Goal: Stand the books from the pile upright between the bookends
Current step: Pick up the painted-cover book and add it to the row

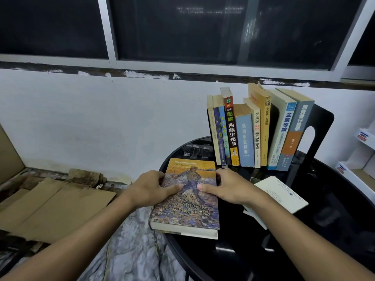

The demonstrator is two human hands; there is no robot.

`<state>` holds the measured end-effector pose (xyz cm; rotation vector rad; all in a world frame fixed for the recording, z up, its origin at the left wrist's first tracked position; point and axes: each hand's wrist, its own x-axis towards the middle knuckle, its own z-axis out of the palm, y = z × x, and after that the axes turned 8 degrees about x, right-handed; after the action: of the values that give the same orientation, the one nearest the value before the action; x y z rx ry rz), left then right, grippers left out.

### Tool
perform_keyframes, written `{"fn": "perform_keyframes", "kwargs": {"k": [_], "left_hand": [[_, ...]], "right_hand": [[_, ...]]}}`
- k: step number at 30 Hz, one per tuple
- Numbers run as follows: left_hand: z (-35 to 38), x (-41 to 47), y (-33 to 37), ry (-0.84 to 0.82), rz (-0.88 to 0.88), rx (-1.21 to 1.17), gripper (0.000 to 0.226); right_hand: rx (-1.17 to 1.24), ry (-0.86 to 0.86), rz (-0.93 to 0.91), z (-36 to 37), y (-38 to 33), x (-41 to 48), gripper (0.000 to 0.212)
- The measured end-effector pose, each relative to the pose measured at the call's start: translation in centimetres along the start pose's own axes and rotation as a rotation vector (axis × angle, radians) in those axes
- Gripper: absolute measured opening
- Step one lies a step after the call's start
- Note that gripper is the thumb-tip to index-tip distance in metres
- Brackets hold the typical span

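A thick book with a painted cover, the writers' handbook [186,211], lies flat at the left edge of the round black table [334,220]. My left hand [150,188] grips its left side and my right hand [229,186] its right side, thumbs on the cover. Behind it, a row of upright books [248,136] stands at the back of the table. A black bookend [322,122] rises behind the row's right end; two grey-blue books lean against it. The left bookend is hidden. A white book [282,192] lies flat to the right of my right hand.
The table stands against a white wall under a dark window. Flattened cardboard [50,201] covers the floor at left. White boxes [357,159] sit at the right edge. The handbook overhangs the table's left rim.
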<state>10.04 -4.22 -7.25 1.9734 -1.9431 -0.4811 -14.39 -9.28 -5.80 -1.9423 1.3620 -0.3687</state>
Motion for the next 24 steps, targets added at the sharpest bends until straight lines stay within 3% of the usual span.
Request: {"fn": "perform_keyframes", "kwargs": {"k": [3, 6, 9, 11, 14, 17, 20, 24], "left_hand": [[0.2, 0.5, 0.2, -0.011, -0.007, -0.044, 0.058], [0.2, 0.5, 0.0, -0.016, -0.007, -0.099, 0.086], [0.4, 0.4, -0.3, -0.002, -0.007, -0.151, 0.106], [0.3, 0.4, -0.3, 0.000, -0.015, -0.211, 0.101], [-0.2, 0.1, 0.1, 0.008, -0.019, -0.316, 0.057], [-1.0, -0.5, 0.5, 0.088, 0.004, -0.434, 0.031], [-2.0, -0.8, 0.8, 0.201, 0.020, -0.563, 0.036], [-3.2, -1.1, 1.2, 0.333, 0.038, -0.643, 0.055]], "right_hand": [[0.032, 0.049, 0.021, 0.4, 0.2, 0.2, 0.066], [0.080, 0.101, 0.029, 0.7, 0.8, 0.4, 0.093], [0.101, 0.133, 0.002, 0.8, 1.1, 0.4, 0.106], [0.103, 0.159, -0.018, 0.7, 0.8, 0.2, 0.103], [0.103, 0.199, -0.078, 0.2, -0.3, -0.6, 0.085], [0.081, 0.248, -0.180, -0.7, -1.3, -1.0, 0.086], [0.085, 0.294, -0.274, -1.7, -2.3, -1.5, 0.088], [0.121, 0.329, -0.347, -2.4, -3.2, -2.0, 0.110]]}}
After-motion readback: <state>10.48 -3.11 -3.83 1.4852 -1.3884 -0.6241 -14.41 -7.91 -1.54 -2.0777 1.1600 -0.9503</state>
